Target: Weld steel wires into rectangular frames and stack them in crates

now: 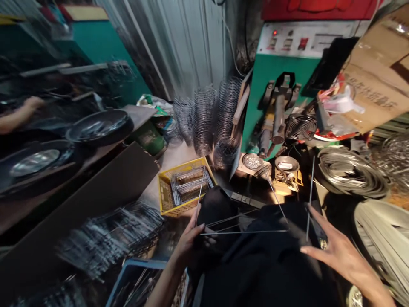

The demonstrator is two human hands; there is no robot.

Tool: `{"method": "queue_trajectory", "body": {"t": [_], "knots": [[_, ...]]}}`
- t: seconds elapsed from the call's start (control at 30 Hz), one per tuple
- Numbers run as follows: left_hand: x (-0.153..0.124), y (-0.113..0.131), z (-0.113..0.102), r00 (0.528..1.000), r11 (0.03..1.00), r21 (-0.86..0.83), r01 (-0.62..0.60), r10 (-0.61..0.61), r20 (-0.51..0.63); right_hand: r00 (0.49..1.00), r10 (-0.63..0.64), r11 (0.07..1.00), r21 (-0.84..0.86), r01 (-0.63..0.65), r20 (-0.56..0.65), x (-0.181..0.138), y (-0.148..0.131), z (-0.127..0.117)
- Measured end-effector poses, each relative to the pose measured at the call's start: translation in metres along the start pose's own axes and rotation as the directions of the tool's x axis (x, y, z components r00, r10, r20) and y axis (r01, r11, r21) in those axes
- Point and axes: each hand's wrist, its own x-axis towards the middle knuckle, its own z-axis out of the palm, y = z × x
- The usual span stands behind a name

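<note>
A rectangular frame of thin metal wire (pixel 244 232) is in my left hand (pixel 188 238), pinched between thumb and fingers at its near left corner. It hangs tilted over my dark-clothed legs. My right hand (pixel 338 245), at the right, has its thumb and index finger spread along a thin straight metal rod (pixel 310 198). The rod stands nearly upright against the index fingertip, its lower end near the thumb. Part of the grip is hidden. Beyond my left hand, a yellow crate (pixel 164 192) holds a stack of similar wire frames (pixel 191 183).
A green machine (pixel 252 106) with a red top stands ahead. Tall stacks of wire rings (pixel 204 119) are beside it. Wire coils (pixel 351 170) lie at right. Blurred wire pieces (pixel 108 238) and a blue crate (pixel 118 277) are at left. Another person's hand (pixel 33 103) shows far left.
</note>
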Motion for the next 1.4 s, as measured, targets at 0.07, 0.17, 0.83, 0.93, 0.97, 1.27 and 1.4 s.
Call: {"method": "queue_trajectory", "body": {"t": [0.07, 0.17, 0.83, 0.93, 0.97, 1.27, 1.4], "knots": [[-0.001, -0.001, 0.007, 0.999, 0.999, 0.041, 0.009, -0.008, -0.042, 1.000, -0.026, 0.999, 0.025, 0.026, 0.011, 0.000, -0.010, 0.002], [-0.002, -0.004, 0.016, 0.999, 0.996, 0.086, 0.033, -0.029, -0.046, 0.991, -0.101, 0.991, 0.091, 0.093, 0.086, 0.002, -0.023, 0.011], [-0.010, -0.002, 0.026, 0.990, 0.998, 0.048, 0.036, -0.030, -0.136, 0.974, -0.202, 0.977, 0.091, 0.193, 0.103, 0.004, -0.071, 0.021], [-0.010, -0.001, 0.031, 0.993, 0.997, 0.075, 0.028, -0.020, -0.113, 0.951, -0.236, 0.970, 0.114, 0.216, 0.200, 0.015, -0.080, 0.042], [-0.009, -0.001, 0.032, 0.994, 0.997, 0.076, 0.028, -0.020, -0.103, 0.942, -0.253, 0.965, 0.124, 0.231, 0.219, 0.018, -0.082, 0.048], [-0.005, -0.007, 0.039, 0.996, 0.994, 0.082, 0.073, -0.069, -0.052, 0.918, -0.313, 0.946, 0.163, 0.279, 0.242, 0.039, -0.090, 0.057], [-0.005, -0.006, 0.042, 0.997, 0.994, 0.084, 0.066, -0.063, -0.034, 0.924, -0.291, 0.953, 0.162, 0.256, 0.247, 0.041, -0.092, 0.057]]}}
